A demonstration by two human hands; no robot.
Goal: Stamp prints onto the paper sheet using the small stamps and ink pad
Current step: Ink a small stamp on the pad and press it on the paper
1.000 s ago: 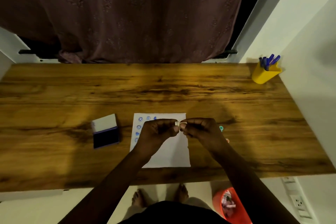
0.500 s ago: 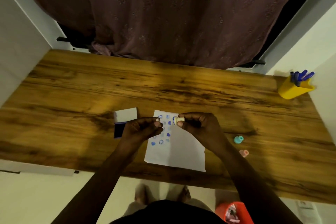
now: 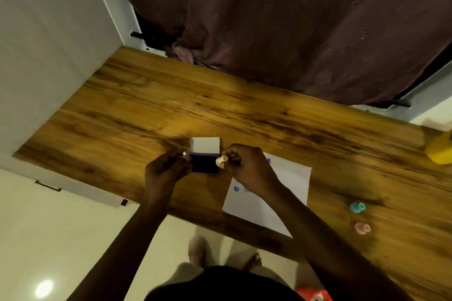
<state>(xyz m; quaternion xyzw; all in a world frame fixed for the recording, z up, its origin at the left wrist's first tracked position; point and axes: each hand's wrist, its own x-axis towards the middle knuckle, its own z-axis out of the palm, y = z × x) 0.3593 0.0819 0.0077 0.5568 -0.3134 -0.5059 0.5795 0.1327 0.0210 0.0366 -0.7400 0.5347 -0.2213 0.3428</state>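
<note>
My right hand (image 3: 247,166) pinches a small cream stamp (image 3: 221,160) at the right edge of the open ink pad (image 3: 204,163), whose white lid (image 3: 205,145) stands flipped back. My left hand (image 3: 166,171) sits at the pad's left side, fingers closed on a tiny white piece (image 3: 184,153), likely the stamp's cap. The white paper sheet (image 3: 288,188) lies to the right of the pad, partly under my right forearm, with blue prints (image 3: 236,188) showing near its left edge.
A teal stamp (image 3: 357,207) and a pink stamp (image 3: 362,228) lie on the wooden table (image 3: 146,110) right of the sheet. A yellow pen holder (image 3: 441,151) stands at the far right edge. A curtain hangs behind; a white wall bounds the left.
Both hands moved left from above the paper to the ink pad and drew apart; the cream stamp stays in my right hand. The camera view swung left and tilted.
</note>
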